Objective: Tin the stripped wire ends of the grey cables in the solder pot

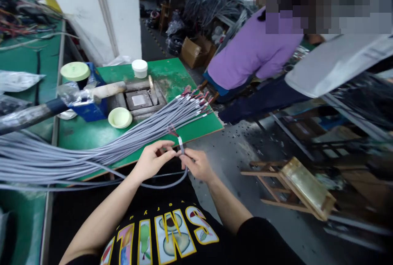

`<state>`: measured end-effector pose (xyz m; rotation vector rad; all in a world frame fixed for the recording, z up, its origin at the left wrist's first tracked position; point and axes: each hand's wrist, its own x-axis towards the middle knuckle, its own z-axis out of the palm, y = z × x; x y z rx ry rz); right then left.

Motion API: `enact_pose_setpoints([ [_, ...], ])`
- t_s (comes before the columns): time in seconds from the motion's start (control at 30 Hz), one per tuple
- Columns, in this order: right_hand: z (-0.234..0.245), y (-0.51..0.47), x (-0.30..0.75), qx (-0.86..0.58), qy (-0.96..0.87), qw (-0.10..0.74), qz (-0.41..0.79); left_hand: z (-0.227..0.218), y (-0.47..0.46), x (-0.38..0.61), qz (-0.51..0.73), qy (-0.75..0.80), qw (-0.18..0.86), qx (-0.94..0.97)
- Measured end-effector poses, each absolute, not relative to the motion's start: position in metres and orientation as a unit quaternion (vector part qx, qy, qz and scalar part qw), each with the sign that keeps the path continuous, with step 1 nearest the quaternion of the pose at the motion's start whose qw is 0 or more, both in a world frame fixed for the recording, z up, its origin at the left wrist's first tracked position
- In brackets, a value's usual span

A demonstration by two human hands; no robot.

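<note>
My left hand (152, 159) and my right hand (198, 165) meet in front of my chest, both pinched on the end of one grey cable (181, 147). That cable loops down below my hands and runs back to the left. Its tip has a white sleeve and thin red wire ends that stick up between my fingers. A thick bundle of grey cables (129, 134) lies across the green table (172, 77) just beyond my hands, its stripped red-tipped ends fanned out at the table's right edge.
On the table stand a metal press block (139, 100) with a long lever handle (101, 91), a pale green bowl (120, 117), a white cup (139, 68) and a blue box (92, 109). A person in a purple top (251, 52) bends over at the right. A wooden stool (294, 187) lies on the floor.
</note>
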<state>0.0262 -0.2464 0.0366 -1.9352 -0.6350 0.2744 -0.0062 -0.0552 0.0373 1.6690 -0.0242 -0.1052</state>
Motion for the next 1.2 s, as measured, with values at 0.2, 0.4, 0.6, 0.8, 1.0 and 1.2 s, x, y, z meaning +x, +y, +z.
enact_pose_setpoints([
  [0.2,0.022,-0.236,0.010,-0.815,-0.305,0.475,0.132,0.036,-0.057,0.002,-0.042,0.050,0.789,0.611],
  [0.4,0.021,-0.236,0.010,-0.820,-0.315,0.465,0.113,0.037,-0.056,0.001,-0.050,0.064,0.828,0.555],
  [0.6,0.022,-0.234,0.010,-0.832,-0.305,0.451,0.107,0.036,-0.056,0.000,0.009,0.087,0.854,0.512],
  [0.8,0.026,-0.230,0.009,-0.833,-0.297,0.451,0.116,0.029,-0.058,0.000,0.032,0.099,0.855,0.509],
  [1.0,0.025,-0.228,0.013,-0.737,-0.259,0.566,0.265,0.030,-0.061,0.001,-0.023,0.079,0.865,0.495],
  [1.2,0.029,-0.217,0.018,-0.745,-0.227,0.605,0.168,0.031,-0.066,-0.003,0.079,0.094,0.867,0.483],
])
